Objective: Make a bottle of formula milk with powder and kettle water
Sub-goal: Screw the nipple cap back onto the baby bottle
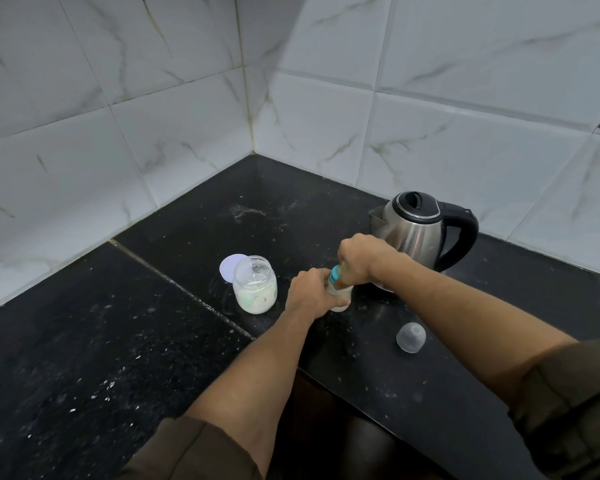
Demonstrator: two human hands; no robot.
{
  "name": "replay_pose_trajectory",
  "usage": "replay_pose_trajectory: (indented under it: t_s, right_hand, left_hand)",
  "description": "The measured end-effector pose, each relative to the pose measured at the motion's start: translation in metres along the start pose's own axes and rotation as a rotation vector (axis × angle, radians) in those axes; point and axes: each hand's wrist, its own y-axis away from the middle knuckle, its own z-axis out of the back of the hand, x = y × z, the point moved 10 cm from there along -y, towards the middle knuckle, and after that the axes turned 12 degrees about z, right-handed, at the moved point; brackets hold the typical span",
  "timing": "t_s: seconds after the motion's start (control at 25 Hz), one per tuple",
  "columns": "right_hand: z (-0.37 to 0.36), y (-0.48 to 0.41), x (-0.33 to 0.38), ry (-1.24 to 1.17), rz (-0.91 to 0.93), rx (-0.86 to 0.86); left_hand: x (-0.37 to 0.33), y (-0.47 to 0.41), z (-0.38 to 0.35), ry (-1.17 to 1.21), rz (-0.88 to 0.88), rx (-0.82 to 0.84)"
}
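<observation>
Most of bottle [342, 292] hidden — left hand [309, 289], right hand [357, 259] gripping.

Kettle [420, 233] blocks rear, jar [255, 289] left, cap [410, 337] right, bare counter [84, 341] front-left

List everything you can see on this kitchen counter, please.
kettle: one, steel and black, back right.
powder jar: one, clear, open, left of the bottle.
jar lid: one, whitish, behind the jar.
dome cap: one, clear, by the right forearm.
bottle: one, teal collar, on the counter.
counter: one, black.
wall tiles: many, white marbled, behind.
left hand: grips the bottle's body.
right hand: grips the bottle's top.
</observation>
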Motion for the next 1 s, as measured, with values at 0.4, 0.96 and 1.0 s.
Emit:
replay_pose_trajectory:
  t_s: [0.4,0.96,1.0]
  right_hand:
    - [-0.004,-0.003,0.004,-0.009,-0.059,-0.100]
    - [0.000,0.000,0.016,0.079,-0.005,-0.026]
    - [0.000,-0.001,0.018,0.097,-0.002,-0.038]
  left_hand:
    - [-0.001,-0.003,0.002,-0.049,-0.006,-0.046]
    - [-0.002,-0.003,0.002,-0.055,-0.006,-0.074]
    - [-0.003,-0.002,0.003,-0.050,-0.004,-0.079]
